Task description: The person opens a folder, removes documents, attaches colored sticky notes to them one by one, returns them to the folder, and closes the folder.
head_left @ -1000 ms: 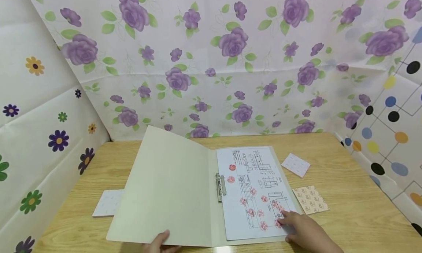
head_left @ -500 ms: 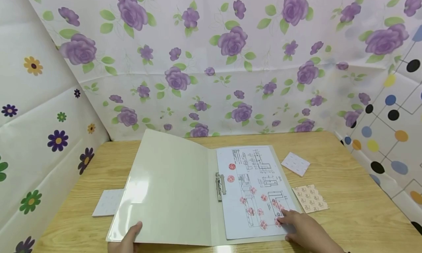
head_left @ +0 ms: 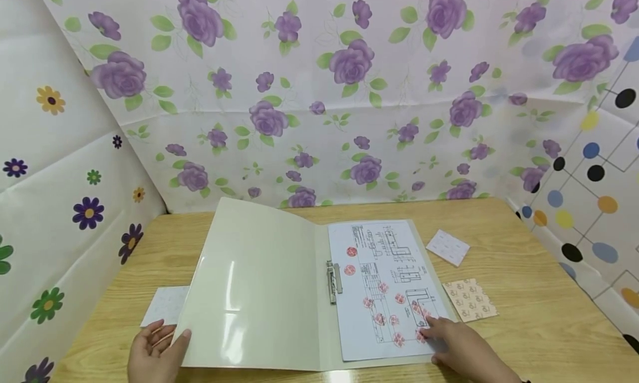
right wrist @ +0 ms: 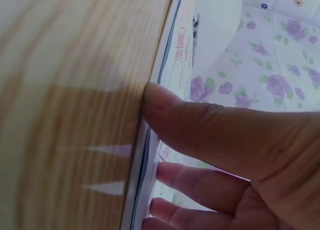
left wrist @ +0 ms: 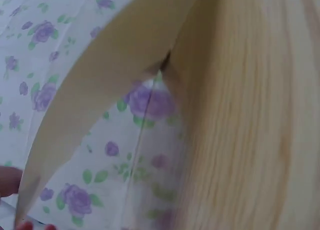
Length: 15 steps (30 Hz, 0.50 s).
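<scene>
A cream file folder (head_left: 264,288) lies open on the wooden table, its left cover raised at a slant. My left hand (head_left: 157,352) holds that cover at its lower left corner, thumb on the inner face and fingers at the outer edge. In the left wrist view the bent cover (left wrist: 95,85) rises off the table, with fingertips (left wrist: 11,181) at its edge. My right hand (head_left: 461,347) rests on the lower right corner of the stacked drawing sheets (head_left: 359,338), fingers extended. In the right wrist view its thumb (right wrist: 170,103) touches the folder's edge.
A metal clip (head_left: 331,283) sits near the folder's spine. A white notepad (head_left: 167,302) is partly covered by the raised cover. To the right lie a small white pad (head_left: 448,248) and a tan patterned pad (head_left: 470,301). Flowered cloth (head_left: 319,111) walls the table's back.
My left hand has slid left along the cover's bottom edge and round its lower left corner. The cover's upper corner has dropped slightly. My right hand stays on the sheets.
</scene>
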### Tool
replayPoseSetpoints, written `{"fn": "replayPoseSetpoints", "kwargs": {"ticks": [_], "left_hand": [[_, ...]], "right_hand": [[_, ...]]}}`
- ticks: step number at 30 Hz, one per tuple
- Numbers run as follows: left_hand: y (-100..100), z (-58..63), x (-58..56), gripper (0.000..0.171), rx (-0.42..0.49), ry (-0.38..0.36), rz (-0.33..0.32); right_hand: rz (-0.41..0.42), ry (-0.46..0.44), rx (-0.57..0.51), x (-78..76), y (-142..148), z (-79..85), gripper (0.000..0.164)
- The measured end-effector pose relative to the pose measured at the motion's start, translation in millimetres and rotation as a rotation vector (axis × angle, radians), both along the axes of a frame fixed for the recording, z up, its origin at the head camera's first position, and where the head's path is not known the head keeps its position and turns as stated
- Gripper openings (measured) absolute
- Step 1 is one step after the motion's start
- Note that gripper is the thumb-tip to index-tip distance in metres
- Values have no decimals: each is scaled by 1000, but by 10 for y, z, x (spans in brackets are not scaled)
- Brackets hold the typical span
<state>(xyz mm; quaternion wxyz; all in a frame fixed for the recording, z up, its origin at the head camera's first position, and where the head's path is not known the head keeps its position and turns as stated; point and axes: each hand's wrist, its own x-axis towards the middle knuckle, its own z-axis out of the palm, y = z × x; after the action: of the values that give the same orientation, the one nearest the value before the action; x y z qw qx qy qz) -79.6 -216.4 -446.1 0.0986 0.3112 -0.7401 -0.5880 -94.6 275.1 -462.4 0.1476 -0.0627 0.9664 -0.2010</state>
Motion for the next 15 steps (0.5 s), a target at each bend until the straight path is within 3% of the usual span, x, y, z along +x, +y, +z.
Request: {"fn": "replayPoseSetpoints", "kwargs": {"ticks": [4,8,10,15], "left_hand": [[-85,52,-32,71,-326,-81,-232],[-76,97,-87,68,-578,-70,-358],[-46,115,-122,66,-651,-29,-405],[41,141,-200,62,-838,165,-449]], "right_hand": [[-4,-10,-3,-5,-1,-2,45],[-4,-15,-8,-7,7,-2,44],[-6,-17,-15,-6,13,2,44],[-1,-21,-34,-9,22,4,44]]}}
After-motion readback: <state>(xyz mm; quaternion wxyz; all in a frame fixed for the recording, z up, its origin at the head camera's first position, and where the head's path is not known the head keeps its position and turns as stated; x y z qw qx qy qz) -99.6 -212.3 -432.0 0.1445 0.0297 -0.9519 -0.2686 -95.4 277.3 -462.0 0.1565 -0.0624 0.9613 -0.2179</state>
